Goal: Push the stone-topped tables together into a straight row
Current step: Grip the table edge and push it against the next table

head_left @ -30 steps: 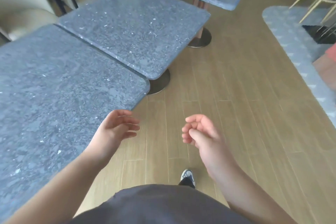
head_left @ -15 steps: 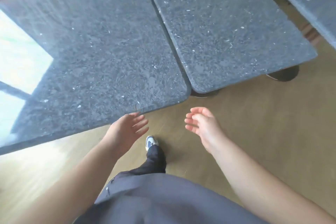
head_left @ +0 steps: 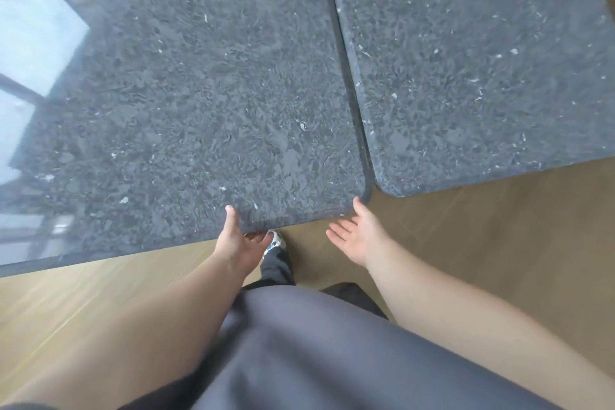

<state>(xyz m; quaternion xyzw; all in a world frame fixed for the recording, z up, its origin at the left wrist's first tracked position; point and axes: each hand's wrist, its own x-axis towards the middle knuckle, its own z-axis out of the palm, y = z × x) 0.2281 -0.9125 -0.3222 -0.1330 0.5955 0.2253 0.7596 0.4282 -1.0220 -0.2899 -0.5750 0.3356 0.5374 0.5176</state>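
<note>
**Stone-topped tables: two tops abutting, left hand on the near edge**

The left stone-topped table fills the upper left of your view. The right stone-topped table lies beside it, and the two side edges run together along a thin dark seam from the far edge down to the near corners. At those near corners the rounded edges part into a small notch. The near edges do not line up: the left table's near edge sits closer to you than the right table's, so the row is stepped at the front. A pale window reflection covers the far left of the left tabletop.

Your left hand grasps the near edge of the left table, close to its near right corner. The thumb lies on top of the stone and the fingers go under the edge, out of sight.

Your right hand is released, palm up with fingers spread. Its thumb tip reaches the rounded near right corner of the same table; whether it actually touches the stone cannot be told. The fingers hang free below the edge, holding nothing.

Under the table edge, between your hands, one shoe and a dark trouser leg stand on the wooden floor. A grey garment fills the bottom of the view.
</note>
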